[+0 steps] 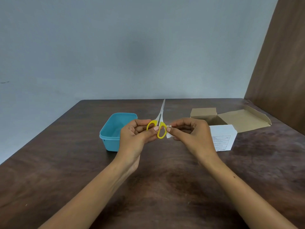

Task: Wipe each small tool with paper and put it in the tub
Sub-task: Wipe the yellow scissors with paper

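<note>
My left hand grips a pair of scissors by its yellow loop handles, with the closed steel blades pointing up and away from me. My right hand pinches a small piece of white paper against the right handle loop. A blue plastic tub stands on the table just left of and behind my left hand. What lies inside the tub is partly hidden by my hand.
An open white cardboard box with brown flaps stands at the right, behind my right hand. The dark wooden table ends at a grey wall, and a brown panel rises at the far right.
</note>
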